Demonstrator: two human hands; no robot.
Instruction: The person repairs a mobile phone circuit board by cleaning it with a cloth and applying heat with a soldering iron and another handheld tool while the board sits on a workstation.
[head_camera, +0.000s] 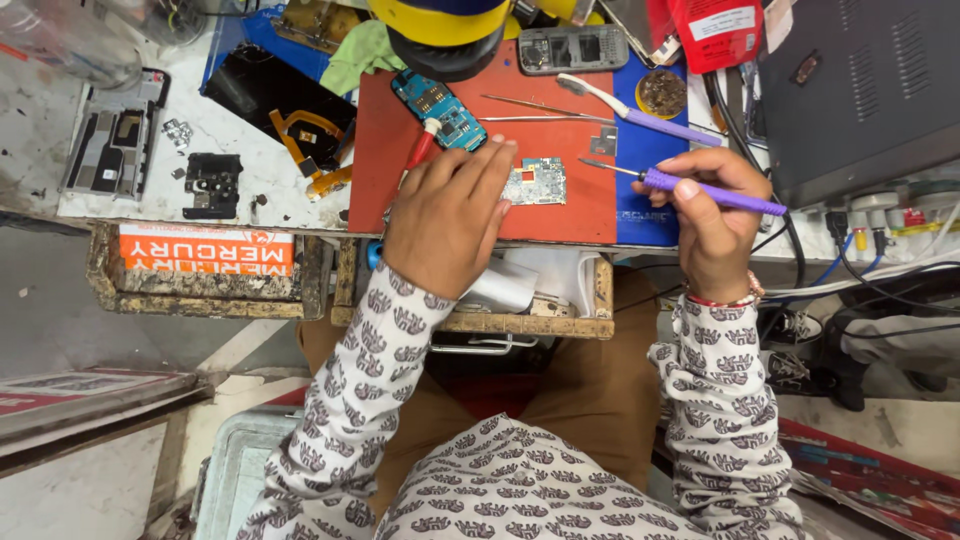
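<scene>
In the middle of the frame our left hand (447, 215) rests flat beside the small circuit board (534, 182) on the red mat (560, 215), holding nothing. Our right hand (712, 215) closes its grip around the purple screwdriver (700, 190), whose tip is near the board. The phone already lies taken apart; the board work seems unfinished.

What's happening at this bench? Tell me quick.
A person sits at a cluttered repair bench. The left hand rests on the red mat, fingertips against a small green circuit board. The right hand grips a purple-handled screwdriver, its tip pointing toward the board but not touching it. A blue circuit board, tweezers, a toothbrush and a stripped phone frame lie farther back.
</scene>
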